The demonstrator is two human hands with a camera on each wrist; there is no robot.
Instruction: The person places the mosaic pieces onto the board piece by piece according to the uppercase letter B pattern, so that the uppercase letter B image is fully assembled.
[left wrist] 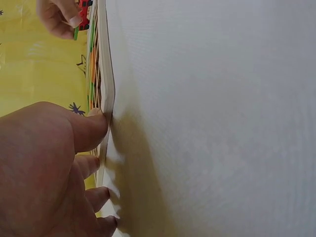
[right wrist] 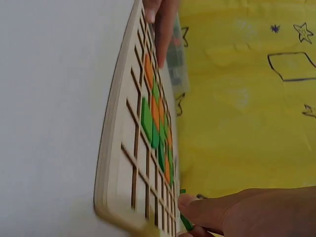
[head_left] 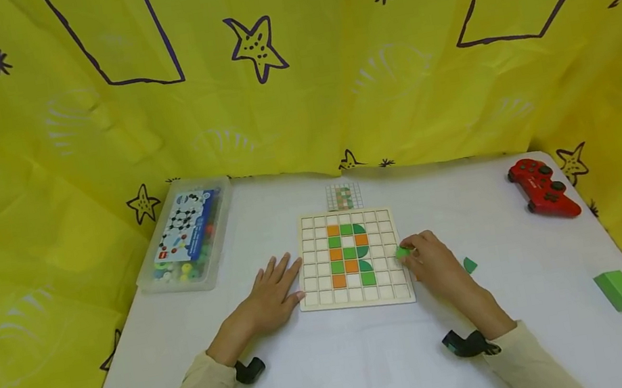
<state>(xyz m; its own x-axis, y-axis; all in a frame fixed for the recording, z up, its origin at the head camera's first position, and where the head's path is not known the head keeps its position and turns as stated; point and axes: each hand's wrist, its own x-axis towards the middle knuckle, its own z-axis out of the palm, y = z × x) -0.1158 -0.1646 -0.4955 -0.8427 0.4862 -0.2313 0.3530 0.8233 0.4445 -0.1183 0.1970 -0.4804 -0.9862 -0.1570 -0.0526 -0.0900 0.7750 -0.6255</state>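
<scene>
A square wooden grid board (head_left: 386, 292) lies on the white table with orange, green and dark green rounded tiles (head_left: 349, 253) set in an R shape. Fingers spread, the left hand (head_left: 271, 297) rests along the board's left edge; its thumb (left wrist: 91, 131) touches the rim in the left wrist view. At the opposite edge, the right hand (head_left: 435, 264) pinches a small green tile (head_left: 402, 252) between thumb and fingers. That tile (right wrist: 185, 220) shows partly behind the thumb in the right wrist view. A dark green quarter-round tile (head_left: 470, 265) lies beside the right wrist.
Behind the board lies a small printed pattern card (head_left: 344, 197). A clear plastic box of colourful pieces (head_left: 185, 235) stands at the back left. On the right are a red game controller (head_left: 543, 188) and a green block (head_left: 620, 291). A yellow curtain (head_left: 329, 115) hangs around the table.
</scene>
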